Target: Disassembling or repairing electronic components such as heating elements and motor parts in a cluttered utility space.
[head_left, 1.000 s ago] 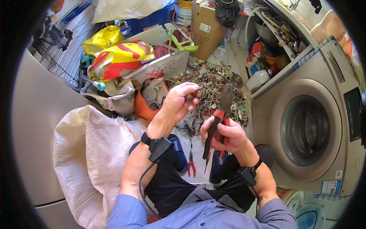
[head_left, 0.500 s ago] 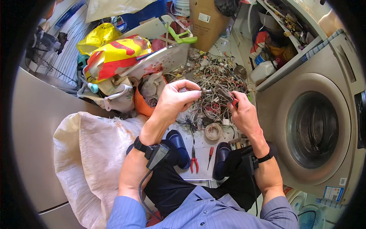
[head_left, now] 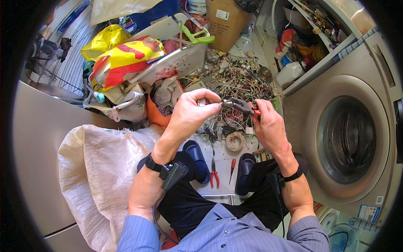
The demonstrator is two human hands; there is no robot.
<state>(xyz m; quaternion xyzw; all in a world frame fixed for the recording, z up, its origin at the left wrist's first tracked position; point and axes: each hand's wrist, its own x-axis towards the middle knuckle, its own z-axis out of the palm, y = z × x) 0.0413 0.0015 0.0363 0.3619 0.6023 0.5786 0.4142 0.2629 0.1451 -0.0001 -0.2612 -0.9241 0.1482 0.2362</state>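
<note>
Between thumb and fingers, my left hand (head_left: pixel 192 110) pinches a small metal part (head_left: pixel 226 103) with a cylindrical end pointing right. Its kind is hard to make out, since my fingers cover much of it. My right hand (head_left: pixel 270 126) is closed round the red handles of a pair of pliers (head_left: pixel 242 105). The dark jaws point left and meet the end of the metal part. Below both hands, a second pair of red-handled pliers (head_left: pixel 214 174) and a red-handled screwdriver (head_left: pixel 232 170) lie on the floor between my slippers.
A heap of tangled cables (head_left: pixel 239 75) spreads ahead, with a coil of pale cable (head_left: pixel 235 141) at its near edge. A white woven sack (head_left: pixel 100 168) stands at left, beside an orange bag (head_left: pixel 157 109). The washing machine (head_left: pixel 344 138) bounds the right, a cardboard box (head_left: pixel 226 25) the back.
The pliers have moved left, and their jaws now reach the metal part; before, there was a gap between them. My left hand has stayed nearly in place.
</note>
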